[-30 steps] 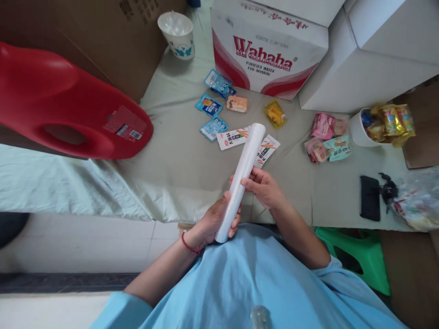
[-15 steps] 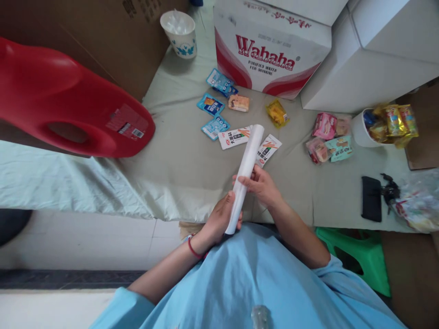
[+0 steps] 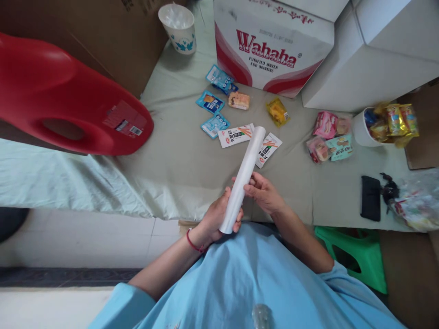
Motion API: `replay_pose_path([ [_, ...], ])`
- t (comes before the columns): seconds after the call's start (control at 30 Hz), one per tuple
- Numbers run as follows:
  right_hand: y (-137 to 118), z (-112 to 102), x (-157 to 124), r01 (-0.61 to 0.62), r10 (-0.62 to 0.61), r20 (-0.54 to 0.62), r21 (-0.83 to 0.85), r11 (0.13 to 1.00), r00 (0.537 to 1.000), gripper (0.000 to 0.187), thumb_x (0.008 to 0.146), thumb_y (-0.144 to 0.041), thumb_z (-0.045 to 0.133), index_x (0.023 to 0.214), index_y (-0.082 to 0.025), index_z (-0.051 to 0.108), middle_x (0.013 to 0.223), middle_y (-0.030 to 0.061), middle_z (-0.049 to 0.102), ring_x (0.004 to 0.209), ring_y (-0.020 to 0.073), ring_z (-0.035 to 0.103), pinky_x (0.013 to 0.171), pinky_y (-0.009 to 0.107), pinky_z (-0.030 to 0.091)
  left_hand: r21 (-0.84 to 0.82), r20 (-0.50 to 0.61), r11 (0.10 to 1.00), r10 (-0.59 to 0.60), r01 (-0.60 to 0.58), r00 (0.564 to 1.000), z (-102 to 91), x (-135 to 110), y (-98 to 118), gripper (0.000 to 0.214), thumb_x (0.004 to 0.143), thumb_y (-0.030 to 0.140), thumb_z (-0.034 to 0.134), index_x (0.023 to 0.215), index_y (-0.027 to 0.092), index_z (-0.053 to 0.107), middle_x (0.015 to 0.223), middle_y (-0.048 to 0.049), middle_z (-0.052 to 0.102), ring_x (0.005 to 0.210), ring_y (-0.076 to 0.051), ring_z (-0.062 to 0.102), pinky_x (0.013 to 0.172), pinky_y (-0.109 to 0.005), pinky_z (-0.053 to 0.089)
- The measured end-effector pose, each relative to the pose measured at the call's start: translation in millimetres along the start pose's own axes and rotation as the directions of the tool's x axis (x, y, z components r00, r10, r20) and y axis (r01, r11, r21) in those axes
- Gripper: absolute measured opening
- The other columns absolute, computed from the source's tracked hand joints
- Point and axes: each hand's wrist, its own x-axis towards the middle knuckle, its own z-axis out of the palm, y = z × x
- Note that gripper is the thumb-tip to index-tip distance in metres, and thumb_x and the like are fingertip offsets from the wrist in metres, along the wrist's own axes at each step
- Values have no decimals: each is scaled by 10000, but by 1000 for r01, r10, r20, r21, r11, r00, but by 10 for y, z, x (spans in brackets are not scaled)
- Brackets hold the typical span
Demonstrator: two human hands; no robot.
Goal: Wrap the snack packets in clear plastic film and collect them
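A long, whitish roll of thin plastic film [image 3: 243,183] slants upward from my lap over the table's front edge. My left hand [image 3: 221,214] is wrapped round its lower part, with the fingertips showing on the right side. Against the roll's right side, near the middle, my right hand [image 3: 264,192] pinches at it with thumb and fingers; some fingers are hidden behind the roll. Just past the roll's far end lie two white snack packets, one on the left [image 3: 236,135] and one on the right [image 3: 268,150].
Blue snack packets [image 3: 210,102], a wrapped biscuit [image 3: 239,101] and a yellow packet [image 3: 277,112] lie farther back, before a Wahaba carton [image 3: 270,50]. A red jug [image 3: 78,100] and paper cup [image 3: 179,29] stand left. Rightward are snacks [image 3: 324,124], a white tub [image 3: 365,130] and a phone [image 3: 370,198].
My right thumb has slid off the roll's upper face to its right edge, and the hand sits slightly lower. The left thumb has moved toward the roll's left side.
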Motion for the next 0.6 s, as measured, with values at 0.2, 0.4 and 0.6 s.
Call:
replay_pose_path([
  [0.2,46,97,-12,2,-4,-61,-30,1000,998,557,745,-476,924,1185,-245,672,1206,78,761,1072,235,730,953,382,616,179,-154,975,162,-134,975,46,52,-63,683,945,846,399,895,190,581,596,-27,639,403,-160,580,385,-257,405],
  [0.4,13,117,-27,57,-49,-77,107,993,996,595,753,-445,916,1261,-269,659,1317,75,732,1222,247,698,1093,429,565,29,84,974,220,-223,972,85,-39,-69,628,813,780,722,1003,200,575,704,-8,656,508,-136,586,489,-251,421],
  [0.6,-20,92,-39,43,-41,-40,57,997,998,630,745,-477,906,1269,-256,634,1308,84,720,1207,258,694,1059,439,578,103,164,979,156,-175,974,88,-49,-113,480,807,587,793,964,205,548,640,44,582,462,-117,509,507,-253,377],
])
